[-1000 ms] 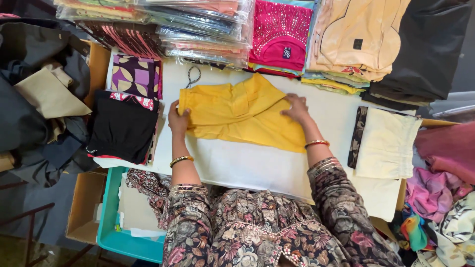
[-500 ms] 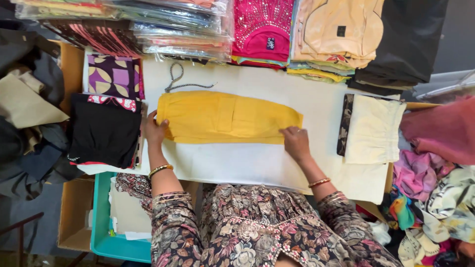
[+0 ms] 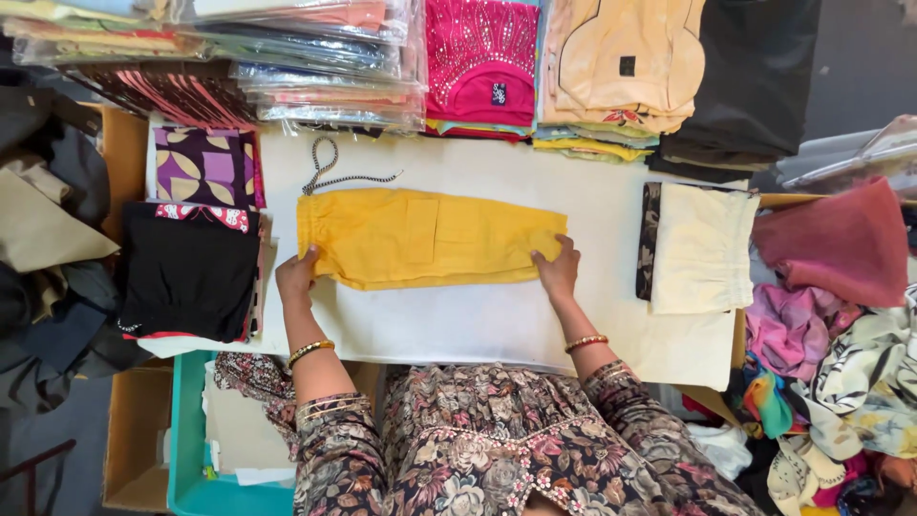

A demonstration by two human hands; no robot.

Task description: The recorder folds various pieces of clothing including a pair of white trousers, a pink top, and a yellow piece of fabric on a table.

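Note:
A yellow garment (image 3: 430,237) lies folded lengthwise into a long flat strip on the white table (image 3: 478,325); a patch pocket shows on top and a black-and-white drawstring (image 3: 330,172) trails from its left end. My left hand (image 3: 296,275) presses flat on the strip's lower left corner. My right hand (image 3: 557,269) rests flat on its lower right end. Both wrists wear gold bangles.
Stacks of folded clothes, some in clear bags, line the far edge (image 3: 325,76). A black folded piece (image 3: 186,272) and a purple patterned one (image 3: 205,167) lie left; a cream folded garment (image 3: 702,248) lies right. Loose clothes (image 3: 831,325) pile at right. A teal bin (image 3: 191,449) sits below left.
The yellow garment went from a wide, bunched shape to a long narrow strip. My hands slid apart, the left to the left end and the right to the right end.

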